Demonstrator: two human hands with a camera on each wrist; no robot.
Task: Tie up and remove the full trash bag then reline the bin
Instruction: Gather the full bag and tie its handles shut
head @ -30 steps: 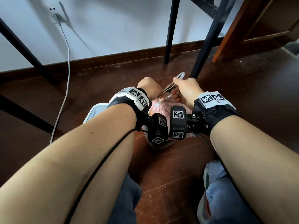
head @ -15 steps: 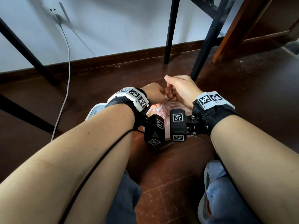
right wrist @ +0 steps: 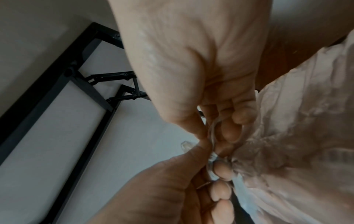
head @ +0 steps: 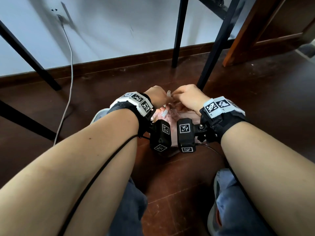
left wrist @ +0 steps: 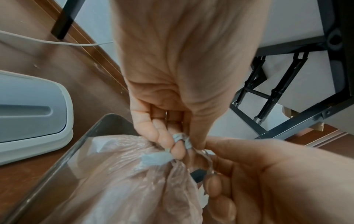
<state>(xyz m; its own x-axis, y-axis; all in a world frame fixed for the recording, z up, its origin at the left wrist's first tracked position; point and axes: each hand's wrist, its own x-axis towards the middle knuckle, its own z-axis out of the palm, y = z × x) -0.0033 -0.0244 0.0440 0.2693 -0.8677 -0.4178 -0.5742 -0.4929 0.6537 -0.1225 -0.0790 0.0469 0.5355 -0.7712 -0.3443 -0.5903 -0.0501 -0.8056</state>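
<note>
Both hands have closed back in over the pink trash bag (left wrist: 122, 181), which sits in the bin (left wrist: 80, 145) on the floor. Left hand (left wrist: 172, 94) fingers pinch the pale drawstring (left wrist: 155, 158); right hand (right wrist: 191, 72) fingers hook a loop. Knot judged unfinished; removal pending.

Your pinkish translucent trash bag (left wrist: 122, 186) is gathered to a crumpled neck right under your pinch, its pale grey drawstring (left wrist: 156, 157) looped around your fingertips. Its body bulges below the grip inside the bin (left wrist: 90, 134), whose dark rim shows beside the plastic.
</note>
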